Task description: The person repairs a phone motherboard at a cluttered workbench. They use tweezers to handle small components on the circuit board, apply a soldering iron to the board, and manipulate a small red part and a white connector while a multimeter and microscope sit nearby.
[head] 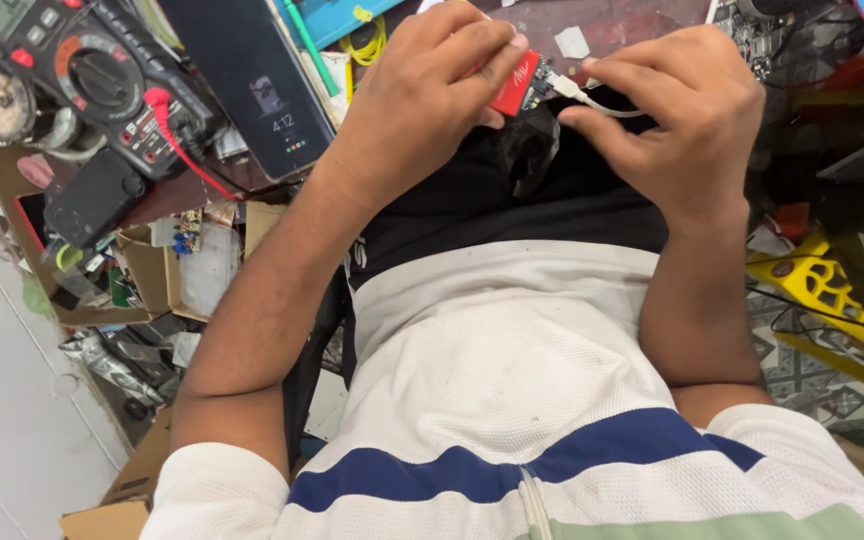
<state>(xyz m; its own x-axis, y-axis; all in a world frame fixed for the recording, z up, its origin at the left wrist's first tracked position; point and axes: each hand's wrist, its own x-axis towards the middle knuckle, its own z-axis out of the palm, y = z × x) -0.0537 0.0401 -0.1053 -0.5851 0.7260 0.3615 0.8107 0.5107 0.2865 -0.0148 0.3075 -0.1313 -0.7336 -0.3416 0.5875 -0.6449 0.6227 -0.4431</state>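
Your left hand point(422, 95) pinches a small red circuit board point(517, 82) at 12 o'clock. Your right hand point(677, 120) grips a white cable plug point(570, 88) touching the board's 3 o'clock edge.

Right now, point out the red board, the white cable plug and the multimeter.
red board point(514, 84), head view, its red face.
white cable plug point(568, 88), head view, plug body.
multimeter point(102, 75), head view, its dial.
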